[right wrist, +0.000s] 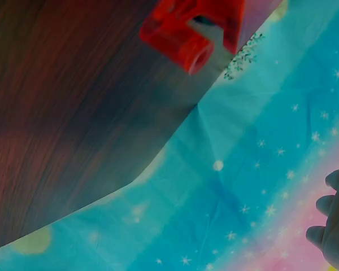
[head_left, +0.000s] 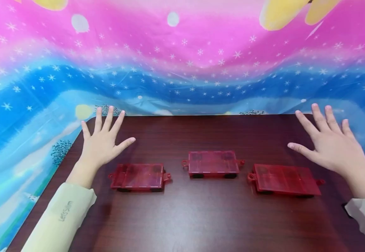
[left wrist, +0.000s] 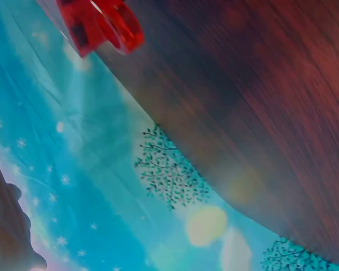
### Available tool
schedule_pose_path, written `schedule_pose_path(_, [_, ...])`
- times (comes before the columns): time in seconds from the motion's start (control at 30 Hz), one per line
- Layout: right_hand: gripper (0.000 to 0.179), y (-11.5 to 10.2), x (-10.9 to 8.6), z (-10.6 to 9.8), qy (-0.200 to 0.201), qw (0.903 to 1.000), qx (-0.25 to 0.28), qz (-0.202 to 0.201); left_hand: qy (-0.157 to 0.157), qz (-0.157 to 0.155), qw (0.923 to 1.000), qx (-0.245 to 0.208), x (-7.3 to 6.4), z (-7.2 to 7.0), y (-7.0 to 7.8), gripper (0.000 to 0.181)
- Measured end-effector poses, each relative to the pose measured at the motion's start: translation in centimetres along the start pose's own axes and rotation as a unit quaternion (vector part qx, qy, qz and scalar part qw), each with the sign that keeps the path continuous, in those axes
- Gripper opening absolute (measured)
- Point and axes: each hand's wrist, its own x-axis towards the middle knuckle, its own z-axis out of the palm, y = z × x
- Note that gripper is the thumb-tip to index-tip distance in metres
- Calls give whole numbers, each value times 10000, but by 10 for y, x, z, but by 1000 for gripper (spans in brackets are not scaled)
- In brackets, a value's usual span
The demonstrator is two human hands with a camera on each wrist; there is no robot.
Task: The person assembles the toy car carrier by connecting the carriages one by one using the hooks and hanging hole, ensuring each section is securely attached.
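Observation:
Three translucent red toy train cars with dark wheels and end couplings stand spaced apart on the table. The left car (head_left: 140, 176) is nearest my left hand (head_left: 100, 145), which is raised with its fingers spread and holds nothing. A middle car (head_left: 213, 162) stands slightly farther back. At the right, a third car (head_left: 286, 179) sits at a slight angle, below and left of my right hand (head_left: 336, 147), also spread wide and bare. Close up, a red coupling (left wrist: 121, 28) shows in the left wrist view, and another red coupling (right wrist: 181, 42) in the right wrist view.
The dark brown wooden table (head_left: 182, 217) has rounded far corners. Behind it and along its sides hangs a pink and blue cloth (head_left: 182, 70) printed with snowflakes and small trees.

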Motion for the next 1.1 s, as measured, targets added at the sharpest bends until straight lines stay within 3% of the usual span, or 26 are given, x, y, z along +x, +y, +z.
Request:
schedule_pose_path(0.6, [99,-34,-25,19,91,9964,207,-816,339,815,9959,-186,-17,9,47,95])
schedule_pose_path(1.1, [97,-54,-43,40,-186,9914,595,-1148,95,1736,9835,-494,-20,24,100,91])
